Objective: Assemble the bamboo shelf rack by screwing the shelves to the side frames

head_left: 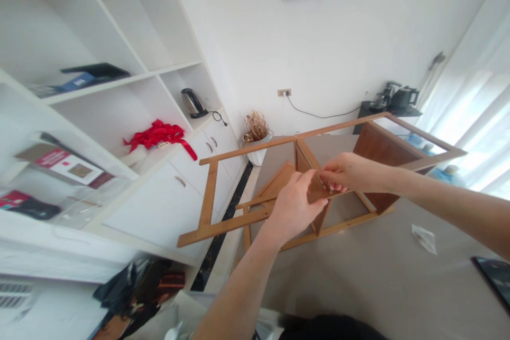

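Note:
A wooden rack frame (235, 219) with slatted sides lies across the middle of the view, tilted, with a brown shelf board (305, 162) set between its rails. My left hand (292, 202) is closed at the rail beside this board, thumb and fingers on either side of the wood. Just right of it, my right hand (345, 172) is closed in a pinch over the same joint. A small shiny metal piece (330, 188) shows under its fingertips; its kind is too small to tell. Another brown board (366, 141) is fixed at the frame's right end.
White shelving (155, 71) on the left bears an electric kettle (193, 103) and red ribbon (157, 135). A potted dried plant (257, 135) stands behind the frame. A coffee maker (384, 96) sits far right. Crumpled white paper (424, 238) and a dark-screened device (494, 276) lie at right.

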